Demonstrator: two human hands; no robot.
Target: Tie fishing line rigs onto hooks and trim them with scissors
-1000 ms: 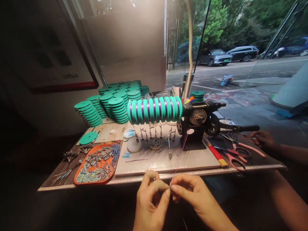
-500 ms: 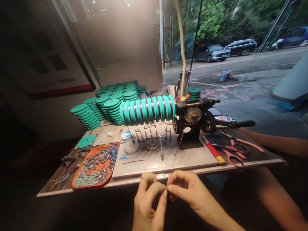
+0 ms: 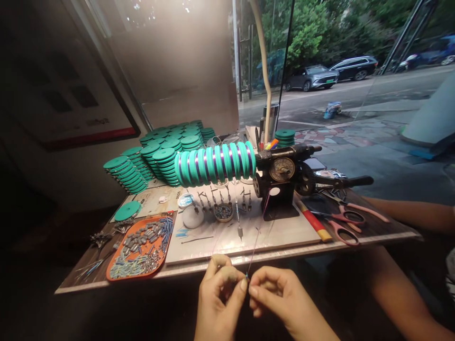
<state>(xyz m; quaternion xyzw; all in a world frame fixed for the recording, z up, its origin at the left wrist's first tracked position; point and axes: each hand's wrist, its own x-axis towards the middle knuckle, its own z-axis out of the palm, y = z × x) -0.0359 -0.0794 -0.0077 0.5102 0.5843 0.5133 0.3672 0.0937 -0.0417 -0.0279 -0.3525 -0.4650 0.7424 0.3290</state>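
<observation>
My left hand [image 3: 218,298] and my right hand [image 3: 275,298] meet fingertip to fingertip just below the table's front edge. Between them they pinch a thin purple line [image 3: 256,241] with a tiny blue piece at the pinch. The line runs up and away to the black hand-crank winder [image 3: 282,182]. A row of green spools [image 3: 215,163] wound with purple line sits on the winder's shaft, to the left of its body. Small hooks and weights hang beneath the spools.
An orange tray [image 3: 142,246] of small tubes and metal bits lies front left. Stacks of green discs [image 3: 156,154] stand behind. A small bowl [image 3: 223,211] and white knob sit mid-table. Pink-handled scissors [image 3: 343,225] lie right, near another person's arm [image 3: 408,213].
My hands have dropped slightly lower in view and stay pinched on the line. The other person's hand by the scissors has drawn back to the right.
</observation>
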